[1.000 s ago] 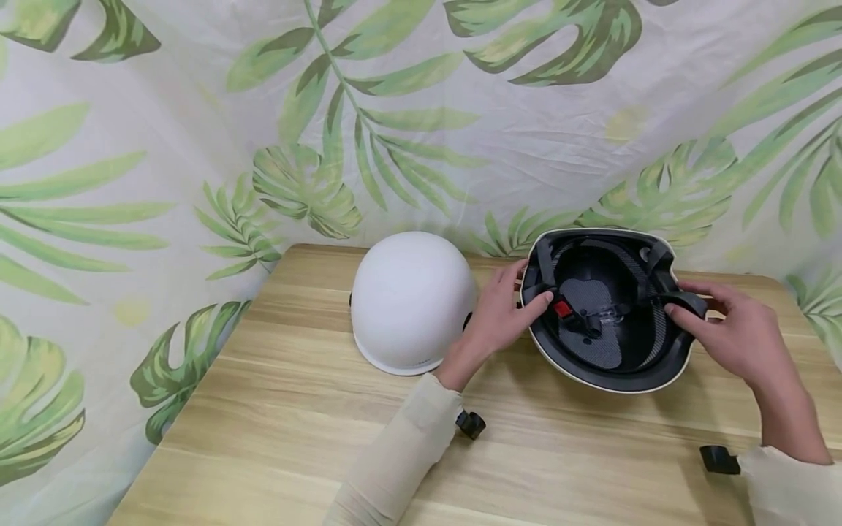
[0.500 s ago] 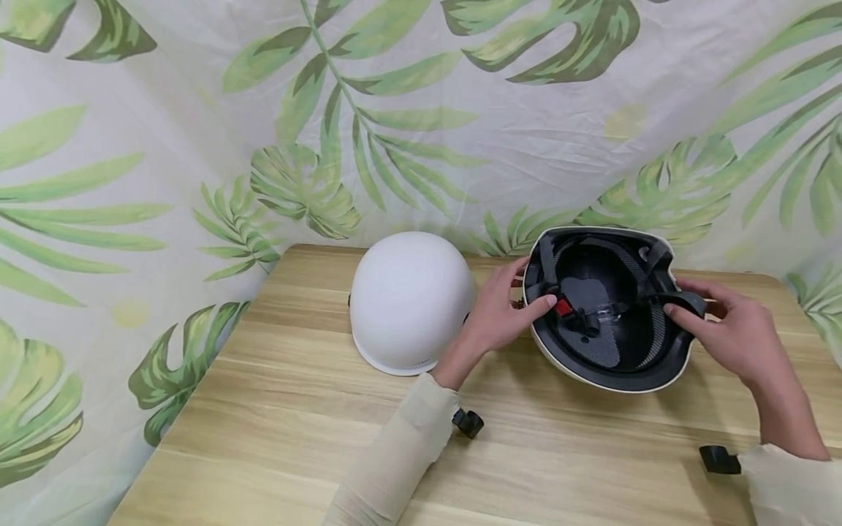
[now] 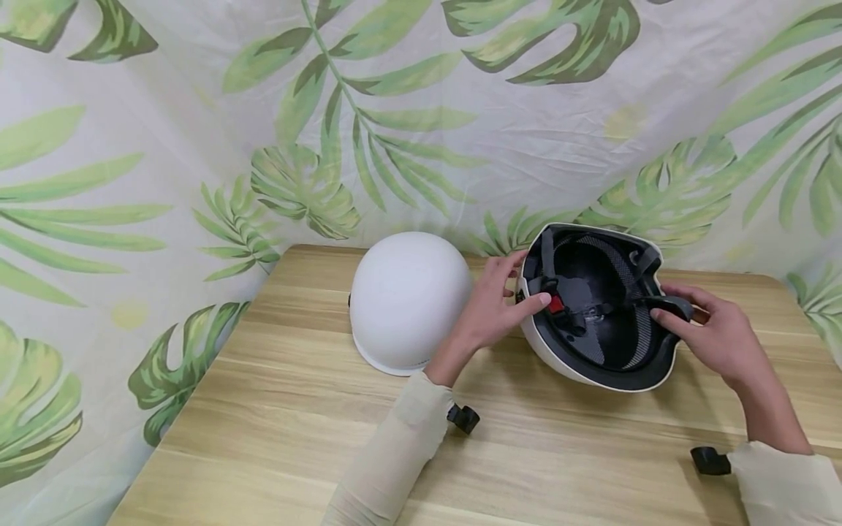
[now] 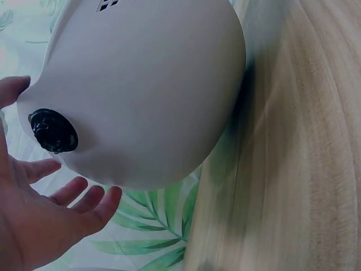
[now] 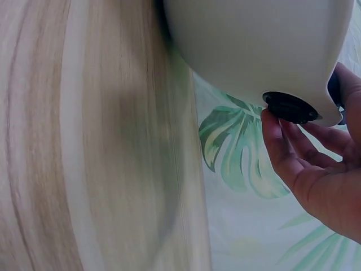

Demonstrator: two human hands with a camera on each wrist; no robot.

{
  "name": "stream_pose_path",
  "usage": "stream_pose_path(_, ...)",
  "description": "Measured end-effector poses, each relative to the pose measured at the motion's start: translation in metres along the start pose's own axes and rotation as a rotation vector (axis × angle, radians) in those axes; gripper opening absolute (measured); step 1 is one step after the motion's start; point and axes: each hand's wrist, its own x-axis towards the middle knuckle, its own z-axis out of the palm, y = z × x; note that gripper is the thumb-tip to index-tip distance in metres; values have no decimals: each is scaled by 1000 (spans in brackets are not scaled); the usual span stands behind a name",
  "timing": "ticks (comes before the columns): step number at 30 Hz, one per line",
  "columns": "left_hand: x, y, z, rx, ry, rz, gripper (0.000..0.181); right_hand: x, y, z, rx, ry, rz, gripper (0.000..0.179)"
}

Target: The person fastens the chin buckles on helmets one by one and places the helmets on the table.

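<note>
A white helmet (image 3: 598, 274) lies with its opening up and tilted, showing a black lining, dark straps and a red buckle (image 3: 556, 304). My left hand (image 3: 492, 307) holds its left rim, thumb on the inner edge and fingers outside. In the left wrist view those fingers curve under the shell (image 4: 152, 96) near a black round knob (image 4: 53, 131). On the opposite side my right hand (image 3: 717, 332) pinches a black piece (image 3: 676, 307) that juts from the rim. The right wrist view shows its fingertips against a black disc (image 5: 290, 107) on the shell.
Just left of my left forearm, a second white helmet (image 3: 409, 299) sits dome up on the wooden table (image 3: 283, 438). A leaf-printed cloth (image 3: 395, 44) hangs right behind the table. Black clips (image 3: 464, 419) stick out from both sleeves.
The held helmet has shifted slightly left and tilted a little, its left rim turning. Both hands have moved along with it, the right more. The other helmet has stayed put.
</note>
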Motion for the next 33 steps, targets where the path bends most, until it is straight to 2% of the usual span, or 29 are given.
stream_pose_path(4,0,-3,-3,-51,-52,13,82,0,-1,0,-24,0,-3,57)
stream_pose_path(8,0,-6,-6,-92,-69,18,83,-1,-2,-2,-41,-18,10,59)
stream_pose_path(14,2,-7,-7,-112,-65,14,83,-7,-2,-14,66,-18,16,46)
stream_pose_path(21,3,-8,-7,-109,-71,5,84,-13,-3,-24,117,6,-53,34)
stream_pose_path(28,3,-7,-8,-109,-77,-3,84,-12,-3,-22,20,8,-83,29)
stream_pose_path(33,2,-4,-10,-103,-81,-11,84,-13,-5,-19,36,21,-90,31)
